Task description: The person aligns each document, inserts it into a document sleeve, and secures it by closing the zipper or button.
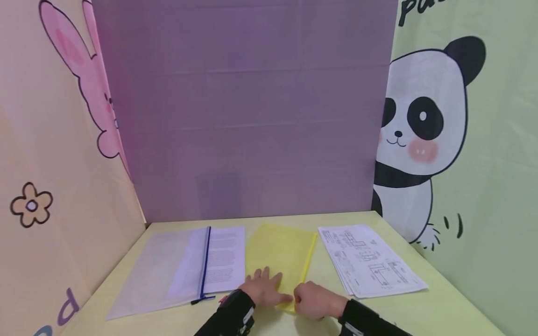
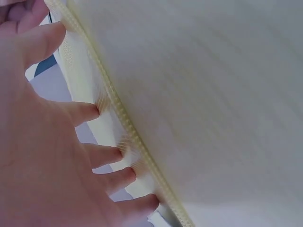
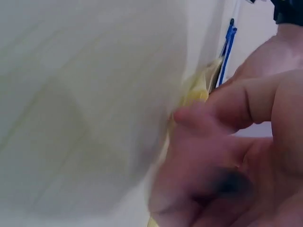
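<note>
A yellow translucent zip folder (image 1: 279,252) lies at the middle of the table, its zip edge along the right side. My left hand (image 1: 264,288) is spread on its near part, fingers straight; in the left wrist view the fingertips of my left hand (image 2: 71,161) press on the folder beside its ribbed edge. At the near right corner, my right hand (image 1: 315,300) has curled fingers and pinches the zip end. The right wrist view shows my right hand (image 3: 222,142) blurred, with thumb and finger at the yellow corner (image 3: 196,94).
To the left lies a clear folder (image 1: 155,270) with a blue zip (image 1: 206,261), partly over a printed text sheet (image 1: 227,256). A stack of sheets with drawings (image 1: 370,261) lies on the right. A purple panel (image 1: 252,112) stands behind the table (image 1: 458,312).
</note>
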`<state>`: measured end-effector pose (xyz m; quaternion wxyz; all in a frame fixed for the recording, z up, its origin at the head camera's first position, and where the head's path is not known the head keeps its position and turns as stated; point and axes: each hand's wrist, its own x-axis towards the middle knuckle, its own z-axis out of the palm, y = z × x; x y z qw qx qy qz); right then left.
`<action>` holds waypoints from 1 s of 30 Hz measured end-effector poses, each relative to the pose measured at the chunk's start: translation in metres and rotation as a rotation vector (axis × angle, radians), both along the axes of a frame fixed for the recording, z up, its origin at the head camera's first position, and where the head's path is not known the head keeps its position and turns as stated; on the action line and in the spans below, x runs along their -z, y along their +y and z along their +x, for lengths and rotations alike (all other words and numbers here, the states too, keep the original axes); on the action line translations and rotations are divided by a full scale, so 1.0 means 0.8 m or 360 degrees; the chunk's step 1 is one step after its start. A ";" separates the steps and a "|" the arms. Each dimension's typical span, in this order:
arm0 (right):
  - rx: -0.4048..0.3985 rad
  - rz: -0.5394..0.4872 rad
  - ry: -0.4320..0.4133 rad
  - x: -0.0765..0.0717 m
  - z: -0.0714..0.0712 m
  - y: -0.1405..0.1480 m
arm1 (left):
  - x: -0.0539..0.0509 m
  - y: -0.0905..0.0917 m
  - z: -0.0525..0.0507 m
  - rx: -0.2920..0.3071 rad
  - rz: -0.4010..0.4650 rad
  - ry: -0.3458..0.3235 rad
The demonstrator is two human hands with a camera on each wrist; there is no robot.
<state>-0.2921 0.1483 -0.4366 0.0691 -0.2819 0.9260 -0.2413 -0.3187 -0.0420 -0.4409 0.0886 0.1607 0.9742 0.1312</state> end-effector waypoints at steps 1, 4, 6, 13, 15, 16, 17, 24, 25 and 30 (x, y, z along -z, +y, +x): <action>0.0004 -0.0006 0.0005 0.000 0.001 -0.001 | 0.000 -0.001 0.001 -0.0003 0.0003 0.0003; -0.0014 0.0046 0.0077 -0.001 0.001 -0.005 | -0.001 -0.003 0.001 0.0001 0.0004 -0.0004; -0.0019 0.0120 0.0084 0.000 0.001 -0.007 | -0.002 -0.004 -0.001 0.0019 -0.0022 -0.0010; -0.0161 0.0495 0.0319 0.011 -0.001 -0.013 | -0.009 -0.007 -0.008 0.0095 -0.0151 -0.0093; -0.0204 0.0563 0.0401 0.013 0.000 -0.014 | -0.010 -0.008 -0.009 0.0104 -0.0164 -0.0109; -0.0215 0.0581 0.0420 0.014 0.000 -0.015 | -0.011 -0.008 -0.008 0.0106 -0.0169 -0.0110; -0.0223 0.0592 0.0424 0.015 0.000 -0.015 | -0.011 -0.009 -0.008 0.0109 -0.0168 -0.0112; -0.0320 0.0615 0.0428 0.016 -0.005 -0.013 | -0.010 -0.009 -0.009 0.0101 -0.0193 -0.0085; -0.0344 0.0623 0.0452 0.016 -0.006 -0.012 | -0.010 -0.009 -0.009 0.0102 -0.0194 -0.0082; -0.0430 0.0656 0.0532 0.019 -0.011 -0.009 | -0.012 -0.011 -0.008 0.0107 -0.0209 -0.0068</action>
